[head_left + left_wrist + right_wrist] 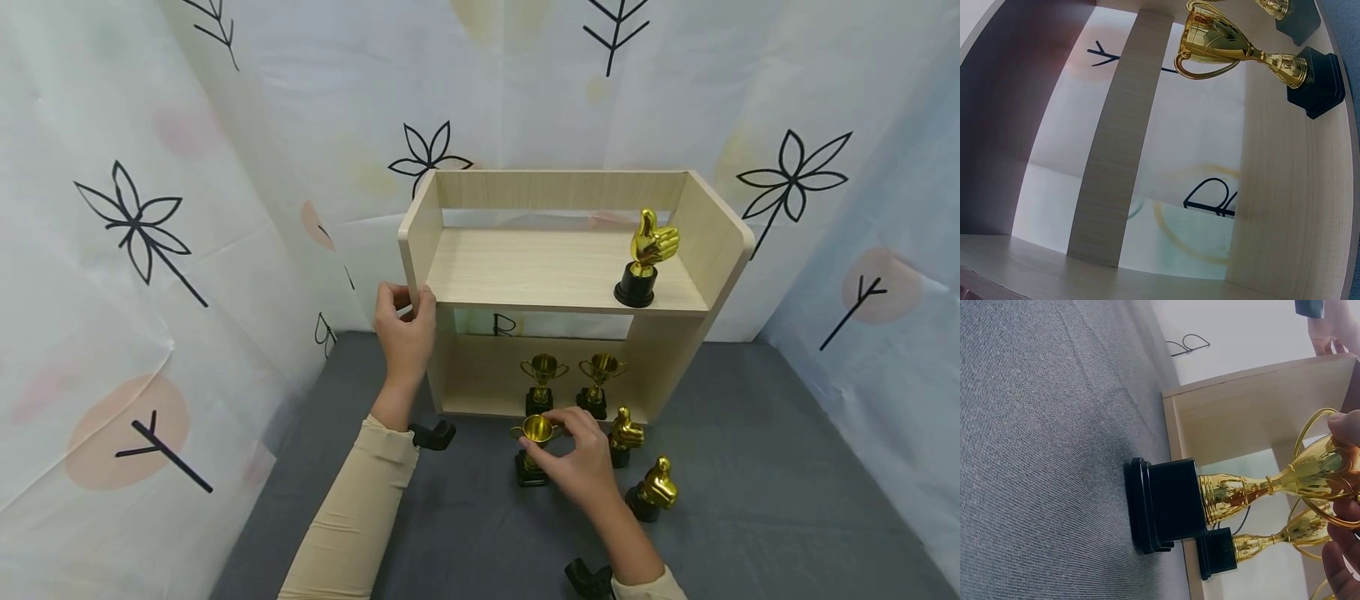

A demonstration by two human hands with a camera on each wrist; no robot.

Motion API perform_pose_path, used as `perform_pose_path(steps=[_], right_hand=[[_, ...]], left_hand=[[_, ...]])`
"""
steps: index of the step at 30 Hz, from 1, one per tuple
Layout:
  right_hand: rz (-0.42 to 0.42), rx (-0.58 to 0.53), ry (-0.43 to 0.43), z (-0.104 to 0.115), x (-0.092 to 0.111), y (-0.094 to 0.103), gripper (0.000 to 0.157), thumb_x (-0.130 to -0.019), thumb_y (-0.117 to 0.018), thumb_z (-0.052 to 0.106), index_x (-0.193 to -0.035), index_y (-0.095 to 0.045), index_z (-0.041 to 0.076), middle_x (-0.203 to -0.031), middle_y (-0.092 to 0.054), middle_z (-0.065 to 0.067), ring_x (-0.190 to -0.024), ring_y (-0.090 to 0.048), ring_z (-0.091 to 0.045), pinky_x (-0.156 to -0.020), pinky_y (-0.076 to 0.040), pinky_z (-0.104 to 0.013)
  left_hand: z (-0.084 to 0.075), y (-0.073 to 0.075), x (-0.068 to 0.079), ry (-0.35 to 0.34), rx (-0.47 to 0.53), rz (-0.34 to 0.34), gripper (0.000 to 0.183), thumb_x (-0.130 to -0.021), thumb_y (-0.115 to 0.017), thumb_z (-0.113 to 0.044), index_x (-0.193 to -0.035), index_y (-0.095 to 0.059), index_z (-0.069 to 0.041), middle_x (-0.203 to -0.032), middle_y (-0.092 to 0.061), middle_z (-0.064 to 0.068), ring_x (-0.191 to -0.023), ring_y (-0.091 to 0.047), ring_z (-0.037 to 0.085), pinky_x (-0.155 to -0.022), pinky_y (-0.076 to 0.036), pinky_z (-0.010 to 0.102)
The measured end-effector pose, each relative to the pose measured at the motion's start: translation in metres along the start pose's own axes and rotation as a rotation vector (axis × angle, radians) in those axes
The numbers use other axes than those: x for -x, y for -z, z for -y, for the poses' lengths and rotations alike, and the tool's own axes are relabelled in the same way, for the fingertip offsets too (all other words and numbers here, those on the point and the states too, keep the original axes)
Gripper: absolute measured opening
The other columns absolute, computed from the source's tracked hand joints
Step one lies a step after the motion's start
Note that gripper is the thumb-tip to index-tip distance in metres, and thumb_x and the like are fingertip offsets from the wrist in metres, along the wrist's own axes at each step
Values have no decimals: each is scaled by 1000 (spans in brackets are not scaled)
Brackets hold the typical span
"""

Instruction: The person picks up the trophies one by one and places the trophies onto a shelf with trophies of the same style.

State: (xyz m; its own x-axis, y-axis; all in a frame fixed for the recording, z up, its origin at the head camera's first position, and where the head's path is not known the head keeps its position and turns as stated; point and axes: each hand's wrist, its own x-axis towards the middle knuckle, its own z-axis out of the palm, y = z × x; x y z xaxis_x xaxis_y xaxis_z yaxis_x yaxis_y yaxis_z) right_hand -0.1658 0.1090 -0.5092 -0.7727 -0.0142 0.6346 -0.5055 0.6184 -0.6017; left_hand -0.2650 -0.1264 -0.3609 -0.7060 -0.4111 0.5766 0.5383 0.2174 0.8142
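Observation:
My right hand [581, 458] pinches a gold trophy cup [537, 429] near its rim and handles. The cup's black square base [1169, 503] is upright, at or just above the grey cloth; I cannot tell if it touches. My left hand [405, 329] grips the front edge of the left side panel of a pale wooden shelf [532, 307]. On the lower level stand two more trophy cups, a left one [543, 368] and a right one [600, 368]. A gold thumbs-up trophy [651, 243] stands at the right of the upper level.
Just right of my right hand, a small thumbs-up trophy [625, 433] stands on the grey tabletop [780, 467]. Another thumbs-up trophy [656, 487] is nearer to me. Behind the shelf hangs a white patterned cloth [300, 125], which continues along both sides.

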Motion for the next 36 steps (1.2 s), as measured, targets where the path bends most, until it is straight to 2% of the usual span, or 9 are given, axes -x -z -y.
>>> perform_pose_path(steps=[16,27,36], right_hand=[[-21,-13,12,3,-2,-7,45,-71,-101,22,-108,-77,11,-104,-73,-2,-97,-67,-17,-81,-59,-39],[-32,-34,14,7,-5,-12,44,-71,-101,20,-107,-77,11,-103,-73,-1,-97,-67,-17,-81,-59,-40],[-13,-33,-13,8,-8,-15,44,-72,-100,24,-108,-77,12,-105,-73,-2,-98,-68,-18,-82,-60,-42]], left_hand=[[0,1,1,5,2,4,16,-101,-64,-3,-101,-54,9,-102,-58,31,-102,-62,49,-88,-53,64],[-2,0,2,-46,6,-8,14,-100,-64,0,-98,-54,10,-98,-58,31,-99,-63,50,-84,-54,65],[0,0,0,1,2,-3,16,-101,-64,-3,-100,-54,9,-102,-59,30,-101,-63,44,-88,-54,64]])
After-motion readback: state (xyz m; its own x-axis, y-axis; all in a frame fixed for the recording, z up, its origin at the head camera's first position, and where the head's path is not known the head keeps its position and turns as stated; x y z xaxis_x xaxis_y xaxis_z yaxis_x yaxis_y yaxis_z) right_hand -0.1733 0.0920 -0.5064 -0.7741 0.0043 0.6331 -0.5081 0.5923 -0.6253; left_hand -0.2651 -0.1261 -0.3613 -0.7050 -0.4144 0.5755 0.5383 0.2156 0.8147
